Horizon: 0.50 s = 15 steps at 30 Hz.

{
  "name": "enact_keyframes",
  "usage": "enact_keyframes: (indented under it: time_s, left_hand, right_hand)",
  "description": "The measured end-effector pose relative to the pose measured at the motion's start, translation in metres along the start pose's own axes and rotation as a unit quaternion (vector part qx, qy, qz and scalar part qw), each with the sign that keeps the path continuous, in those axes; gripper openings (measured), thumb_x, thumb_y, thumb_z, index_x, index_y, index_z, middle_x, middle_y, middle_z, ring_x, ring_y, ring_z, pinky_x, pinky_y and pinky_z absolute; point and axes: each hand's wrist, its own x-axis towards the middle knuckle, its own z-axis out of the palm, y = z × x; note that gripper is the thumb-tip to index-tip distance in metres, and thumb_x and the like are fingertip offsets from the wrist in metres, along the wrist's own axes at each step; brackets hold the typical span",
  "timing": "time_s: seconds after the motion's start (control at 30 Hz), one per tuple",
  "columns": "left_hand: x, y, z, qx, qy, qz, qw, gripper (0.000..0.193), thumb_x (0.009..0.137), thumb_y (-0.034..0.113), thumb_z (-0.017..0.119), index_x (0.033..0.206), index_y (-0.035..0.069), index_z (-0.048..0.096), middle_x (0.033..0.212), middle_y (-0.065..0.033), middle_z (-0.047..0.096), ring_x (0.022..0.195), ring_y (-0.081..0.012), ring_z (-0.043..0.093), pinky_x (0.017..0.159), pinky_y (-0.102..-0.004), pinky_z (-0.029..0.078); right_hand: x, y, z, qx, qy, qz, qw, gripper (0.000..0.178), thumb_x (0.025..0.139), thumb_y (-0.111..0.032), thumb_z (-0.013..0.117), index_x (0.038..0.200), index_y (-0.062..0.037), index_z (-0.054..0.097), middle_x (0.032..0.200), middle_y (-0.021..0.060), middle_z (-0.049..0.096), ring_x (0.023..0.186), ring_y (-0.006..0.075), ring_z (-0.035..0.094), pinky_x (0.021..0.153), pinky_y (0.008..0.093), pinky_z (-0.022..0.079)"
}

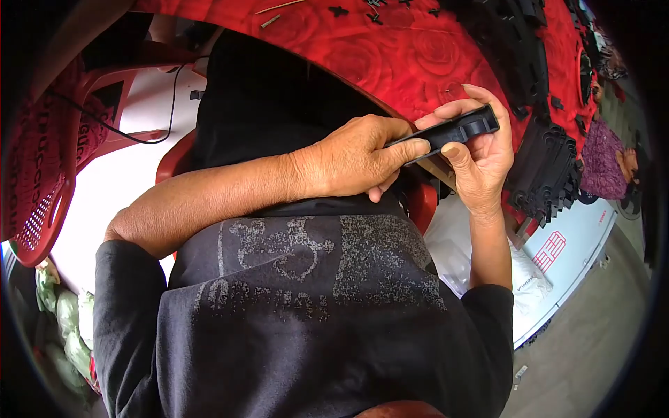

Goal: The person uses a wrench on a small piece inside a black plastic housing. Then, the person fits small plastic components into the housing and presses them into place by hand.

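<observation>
A long, flat black plastic part [449, 131] is held up in both hands over the person's lap, just short of the near edge of the table [390, 56] with the red rose-patterned cloth. Its long axis runs from lower left to upper right, the end with a rounded clip shape pointing up and to the right, toward the table.

The left hand [355, 157] is closed round the lower left end, thumb lying flat along the top of the part and fingers curled beneath. The right hand [481, 157] grips the upper right end, thumb pressed on the near side and fingers wrapped over the far side.

A stack of similar black parts [547, 174] sits at the table's right edge, close beside the right hand.
</observation>
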Motion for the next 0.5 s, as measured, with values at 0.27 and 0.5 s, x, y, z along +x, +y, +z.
enact_keyframes:
  time_s: [0.27, 0.5]
  left_hand:
    - [-0.0042, -0.0023, 0.0001, 0.013, -0.009, 0.042, 0.999, 0.048, 0.109, 0.046, 0.048, 0.099, 0.0, 0.056, 0.071, -0.0028, 0.056, 0.058, -0.0096, 0.06, 0.054, -0.0251, 0.051]
    - [-0.0075, -0.0026, -0.0065, 0.045, -0.019, 0.07, 0.996, 0.037, 0.111, 0.033, 0.047, 0.11, -0.003, 0.057, 0.069, -0.0051, 0.063, 0.064, -0.0142, 0.067, 0.066, -0.0337, 0.056]
  right_hand:
    - [0.0015, -0.0023, -0.0007, -0.012, -0.005, -0.015, 1.0, 0.075, 0.09, -0.016, 0.08, 0.147, 0.0038, 0.036, 0.115, 0.0159, 0.065, 0.102, 0.028, 0.073, 0.091, 0.0357, 0.059]
    - [-0.0024, -0.0032, -0.0016, -0.008, 0.004, -0.006, 1.0, 0.075, 0.09, -0.016, 0.081, 0.147, 0.0038, 0.035, 0.115, 0.0168, 0.064, 0.102, 0.0299, 0.073, 0.092, 0.0365, 0.059]
